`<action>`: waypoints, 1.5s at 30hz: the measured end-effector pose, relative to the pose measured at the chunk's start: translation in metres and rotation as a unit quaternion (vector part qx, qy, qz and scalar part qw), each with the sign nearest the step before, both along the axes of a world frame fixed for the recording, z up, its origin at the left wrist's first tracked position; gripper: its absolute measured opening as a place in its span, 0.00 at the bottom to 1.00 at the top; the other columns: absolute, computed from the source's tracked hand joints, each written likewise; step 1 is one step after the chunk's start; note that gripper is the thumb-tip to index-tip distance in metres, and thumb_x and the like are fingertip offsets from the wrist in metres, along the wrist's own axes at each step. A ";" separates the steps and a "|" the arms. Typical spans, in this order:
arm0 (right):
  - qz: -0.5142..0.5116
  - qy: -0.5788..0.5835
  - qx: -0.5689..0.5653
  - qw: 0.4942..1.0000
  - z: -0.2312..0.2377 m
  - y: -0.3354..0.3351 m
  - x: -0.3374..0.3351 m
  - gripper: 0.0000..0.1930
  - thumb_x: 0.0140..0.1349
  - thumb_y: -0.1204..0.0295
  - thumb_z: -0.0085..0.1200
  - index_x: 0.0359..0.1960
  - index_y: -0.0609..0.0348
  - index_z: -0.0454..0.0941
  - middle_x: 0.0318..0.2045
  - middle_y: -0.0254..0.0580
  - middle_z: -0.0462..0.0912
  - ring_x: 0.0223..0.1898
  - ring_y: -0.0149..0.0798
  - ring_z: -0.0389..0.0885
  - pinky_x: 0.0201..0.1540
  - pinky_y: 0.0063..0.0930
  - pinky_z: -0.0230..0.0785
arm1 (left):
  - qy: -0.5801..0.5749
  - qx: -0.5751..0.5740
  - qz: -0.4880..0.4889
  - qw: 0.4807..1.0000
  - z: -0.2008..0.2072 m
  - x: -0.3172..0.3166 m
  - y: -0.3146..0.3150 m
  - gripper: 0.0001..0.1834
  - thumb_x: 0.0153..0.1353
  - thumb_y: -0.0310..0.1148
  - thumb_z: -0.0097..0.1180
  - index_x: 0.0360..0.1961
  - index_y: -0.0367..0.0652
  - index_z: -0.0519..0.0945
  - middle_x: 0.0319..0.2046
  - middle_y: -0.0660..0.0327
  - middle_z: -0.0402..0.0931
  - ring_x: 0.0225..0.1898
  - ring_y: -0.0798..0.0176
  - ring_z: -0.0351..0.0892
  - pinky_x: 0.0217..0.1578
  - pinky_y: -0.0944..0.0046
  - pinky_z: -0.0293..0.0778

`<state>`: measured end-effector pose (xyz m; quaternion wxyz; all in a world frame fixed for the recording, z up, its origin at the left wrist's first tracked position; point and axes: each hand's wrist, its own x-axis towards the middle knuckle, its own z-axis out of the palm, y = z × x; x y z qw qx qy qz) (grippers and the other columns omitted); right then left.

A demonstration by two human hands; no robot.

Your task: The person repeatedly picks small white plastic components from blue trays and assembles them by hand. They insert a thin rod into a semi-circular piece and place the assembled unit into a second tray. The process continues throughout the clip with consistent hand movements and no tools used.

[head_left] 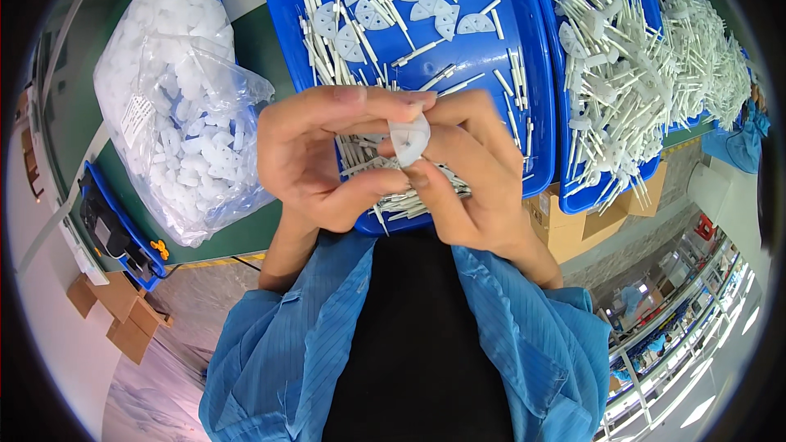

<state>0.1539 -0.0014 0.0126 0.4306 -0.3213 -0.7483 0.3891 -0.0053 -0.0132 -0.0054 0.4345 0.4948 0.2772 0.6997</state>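
Between my two hands is a small white translucent half-round plastic piece (409, 139). My left hand (332, 147) pinches its left side with the fingertips, while the fingers of my right hand (475, 164) close on its right side. Whether a thin stick is also in the fingers is hidden. Both hands are raised over a blue tray (483, 53). In that tray lie loose white sticks (514, 90) and several half-round pieces (475, 24), some near its far end. More sticks are heaped under my hands, partly covered by them.
A clear bag (192, 123) full of white plastic pieces lies on the left. To the right, a second blue tray (580, 188) holds a heap of assembled pieces and sticks, with more heaps beyond. Cardboard boxes (565, 225) sit below; a small blue tray (123, 237) holds a black device.
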 end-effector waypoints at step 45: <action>0.033 0.023 -0.397 0.917 0.024 -0.002 0.017 0.10 0.62 0.73 0.61 0.43 0.65 0.82 0.22 0.39 0.86 0.13 0.24 0.79 0.12 0.17 0.63 | 0.217 0.107 -0.019 0.970 -0.008 -0.012 0.004 0.16 0.45 0.12 0.62 0.23 0.40 0.67 0.37 0.49 0.69 0.42 0.42 0.83 0.51 0.34 0.79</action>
